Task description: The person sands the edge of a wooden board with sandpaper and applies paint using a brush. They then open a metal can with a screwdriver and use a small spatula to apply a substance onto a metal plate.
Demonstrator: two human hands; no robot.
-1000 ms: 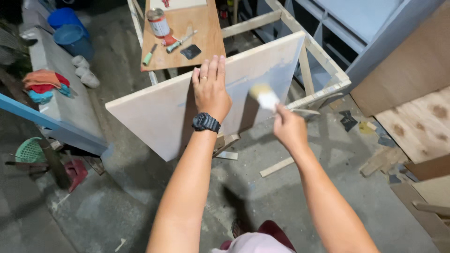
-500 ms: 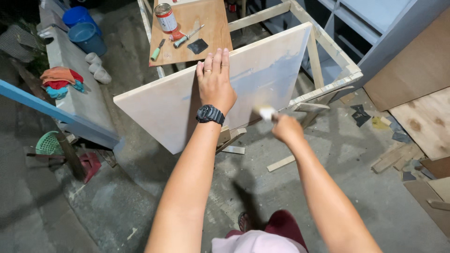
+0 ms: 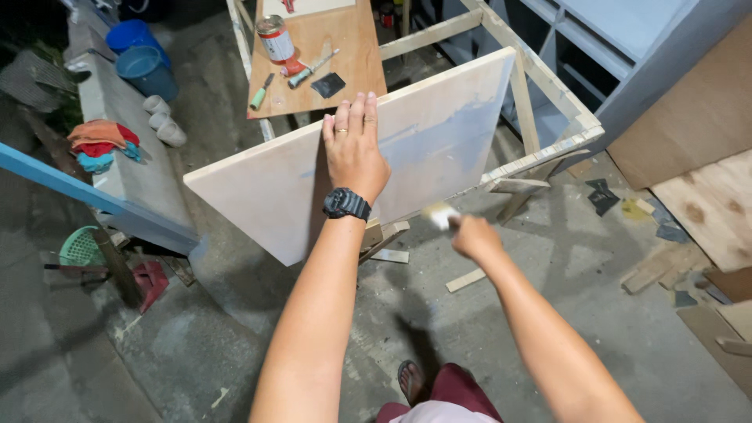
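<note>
Brush (image 3: 440, 215) in the right hand's (image 3: 474, 237) closed grip sits just below the pale board's (image 3: 439, 137) lower edge, left hand (image 3: 354, 149) flat, fingers spread, on its face.

One labelled package shows: a round paint tin (image 3: 275, 38) standing upright on the brown plywood worktop (image 3: 356, 55) at about 11 o'clock in the view. Its open top has a reddish rim, and a label wraps the side, white with a red band low down; the print is too small to make out. Just at its 5 o'clock lies a small red lid (image 3: 293, 64), touching or nearly touching the tin's base. No signs or screens appear anywhere.
</note>
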